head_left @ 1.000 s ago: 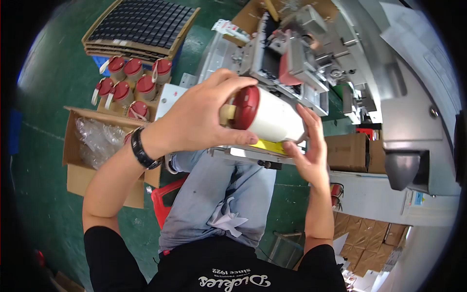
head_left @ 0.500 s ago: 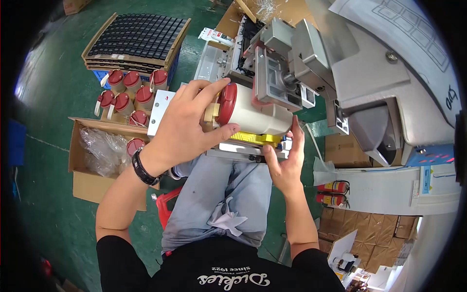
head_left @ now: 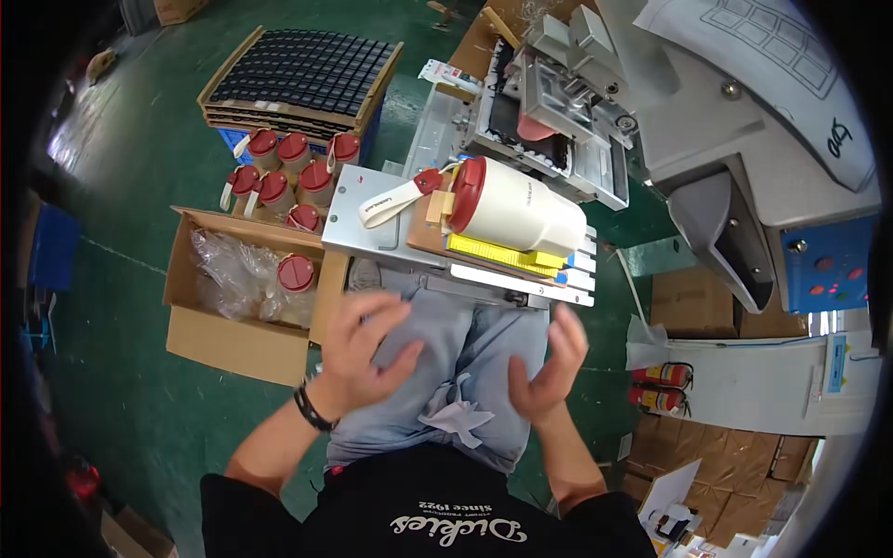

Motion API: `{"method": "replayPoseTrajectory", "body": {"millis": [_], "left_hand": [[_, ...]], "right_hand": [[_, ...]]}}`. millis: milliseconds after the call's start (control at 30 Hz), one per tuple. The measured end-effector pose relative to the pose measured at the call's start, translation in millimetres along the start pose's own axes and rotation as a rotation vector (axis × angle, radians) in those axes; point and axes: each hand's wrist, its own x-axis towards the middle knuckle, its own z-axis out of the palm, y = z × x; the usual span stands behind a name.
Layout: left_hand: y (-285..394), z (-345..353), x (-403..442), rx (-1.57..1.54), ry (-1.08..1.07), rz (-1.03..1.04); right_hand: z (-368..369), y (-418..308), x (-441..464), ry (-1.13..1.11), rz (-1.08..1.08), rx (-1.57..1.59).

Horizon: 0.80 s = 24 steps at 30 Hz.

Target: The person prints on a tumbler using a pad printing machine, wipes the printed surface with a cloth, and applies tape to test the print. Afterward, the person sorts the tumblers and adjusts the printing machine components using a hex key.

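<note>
A cream tumbler with a red lid lies on its side in a yellow fixture on the metal machine bed. Small dark lettering shows on its upper surface. The white strap on its lid hangs out to the left. My left hand hovers above my lap, slightly blurred, with fingers apart and nothing in it. My right hand is also empty and open, below the right end of the fixture. Neither hand touches the tumbler.
Behind the tumbler stands a printing machine with a pink pad. Several red-lidded tumblers stand at left, near stacked black trays. A cardboard box holds plastic bags and a red-lidded tumbler. A control panel is at right.
Both hands have let go of the tumbler and drawn back towards my lap. The machine's head has moved back from the tumbler, and lettering now shows. The view has shifted slightly.
</note>
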Motion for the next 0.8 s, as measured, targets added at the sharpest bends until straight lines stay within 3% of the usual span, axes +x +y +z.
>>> {"method": "replayPoseTrajectory", "body": {"millis": [100,133,200,267,333,433,500,533,600,633,700,800], "left_hand": [[9.8,-1.3,-56.9,-0.095,-0.189,-0.295],[14.3,-4.5,-70.2,-0.104,-0.186,-0.284],[17.2,-5.2,-87.5,-0.221,-0.14,-0.547],[21.1,-9.4,-77.7,-0.186,-0.097,-0.614],[5.6,-10.0,-75.1,-0.204,-0.049,-0.475],[2.0,-19.1,-3.4,-0.22,0.021,-0.283],[7.6,-34.2,62.7,-0.235,0.079,-0.102],[15.9,-42.7,97.1,-0.241,0.135,0.003],[43.6,-54.4,170.3,-0.384,0.248,0.166],[61.2,-62.3,208.9,-0.411,0.255,0.337],[102.3,-67.0,261.0,-0.378,0.269,0.479],[143.2,-65.2,305.8,-0.312,0.209,0.663]], "right_hand": [[-1.0,-3.4,-43.1,-0.147,0.06,0.069],[-7.0,-5.7,-52.4,-0.141,0.056,0.057],[-18.6,-1.2,-58.3,-0.14,0.118,0.082],[-51.3,-3.1,-24.1,-0.06,0.014,-0.071],[-100.8,5.2,21.0,0.155,-0.227,-0.257],[-178.0,-4.1,104.4,0.62,-0.615,-0.403],[-216.4,-24.5,165.7,0.775,-0.791,-0.314],[-239.7,-43.2,191.0,0.628,-0.797,-0.281],[-248.8,-65.9,248.5,0.548,-0.657,-0.127],[-249.4,-73.3,274.3,0.542,-0.648,-0.121],[-262.4,-83.8,302.8,0.283,-0.491,-0.091],[-271.3,-86.9,326.3,0.167,-0.367,-0.169]]}}
